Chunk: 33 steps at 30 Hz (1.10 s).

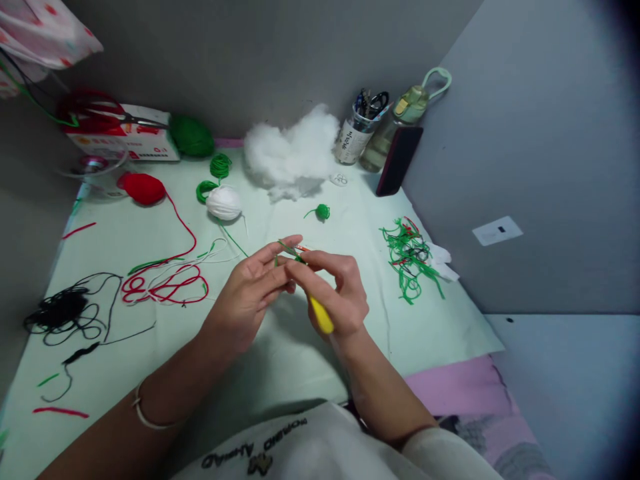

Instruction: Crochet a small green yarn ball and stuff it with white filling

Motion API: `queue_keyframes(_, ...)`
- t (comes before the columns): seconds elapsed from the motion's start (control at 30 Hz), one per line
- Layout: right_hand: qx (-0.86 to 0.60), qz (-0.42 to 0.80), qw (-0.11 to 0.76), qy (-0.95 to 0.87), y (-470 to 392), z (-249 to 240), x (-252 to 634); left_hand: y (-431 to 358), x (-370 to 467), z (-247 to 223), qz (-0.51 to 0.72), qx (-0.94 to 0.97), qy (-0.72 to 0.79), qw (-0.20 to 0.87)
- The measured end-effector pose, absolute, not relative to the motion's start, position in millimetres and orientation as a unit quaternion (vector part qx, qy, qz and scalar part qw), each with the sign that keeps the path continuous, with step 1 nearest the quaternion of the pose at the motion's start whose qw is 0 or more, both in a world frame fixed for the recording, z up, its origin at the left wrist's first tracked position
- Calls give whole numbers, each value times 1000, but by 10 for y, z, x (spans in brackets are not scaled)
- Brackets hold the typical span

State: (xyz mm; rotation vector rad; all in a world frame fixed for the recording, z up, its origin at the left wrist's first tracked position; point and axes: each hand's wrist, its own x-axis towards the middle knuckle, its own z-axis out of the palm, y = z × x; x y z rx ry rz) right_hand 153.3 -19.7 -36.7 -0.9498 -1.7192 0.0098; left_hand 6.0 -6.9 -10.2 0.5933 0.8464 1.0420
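Note:
My right hand (343, 293) is closed around a crochet hook with a yellow handle (321, 316). The hook's metal tip points up and left, between the two hands. My left hand (255, 287) pinches green yarn (287, 248), with a strand drawn over its raised index finger. A small bit of green work sits at the fingertips, mostly hidden by the fingers. From my left hand the green strand (233, 240) runs up and left toward a small coil of green yarn (206, 191) beside a white yarn ball (224, 202).
White stuffing (293, 150) lies at the back, with a small green crocheted piece (323, 212) before it. Red yarn (165, 283) and black yarn (60, 310) spread at left. Green scraps (410, 257) lie right, near a phone (400, 160), bottle (400, 123) and pen cup (354, 137).

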Motion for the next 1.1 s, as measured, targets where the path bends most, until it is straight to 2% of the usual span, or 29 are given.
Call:
queue_keyframes(0.13, -401, 264, 647, -593, -138, -306, 1564, -10, -10, -72, 475, 224, 364, 769)
queue_keyframes(0.23, -391, 383, 654, -522, -89, -281, 1564, -13, -3, -92, 479, 274, 364, 751)
queue_keyframes(0.47, -422, 402, 630, -513, -94, -298, 1540, -48, 55, -137, 488, 329, 376, 715)
queue_keyframes(0.6, -394, 427, 634, -510, -84, -315, 1555, -30, 24, -110, 477, 287, 359, 749)
queue_keyframes(0.77, -366, 516, 651, -419, -23, -291, 1618, -14, -36, -95, 416, 247, 290, 826)
queue_keyframes(0.87, -360, 550, 635, -406, -11, -279, 1625, -37, -23, -89, 431, 257, 286, 816)
queue_keyframes(0.93, -360, 534, 625, -440, -27, -279, 1602, -61, 8, -96, 463, 287, 309, 779)
queue_keyframes(1.1, -395, 383, 621, -558, -110, -296, 1525, -95, 74, -140, 502, 353, 385, 689)
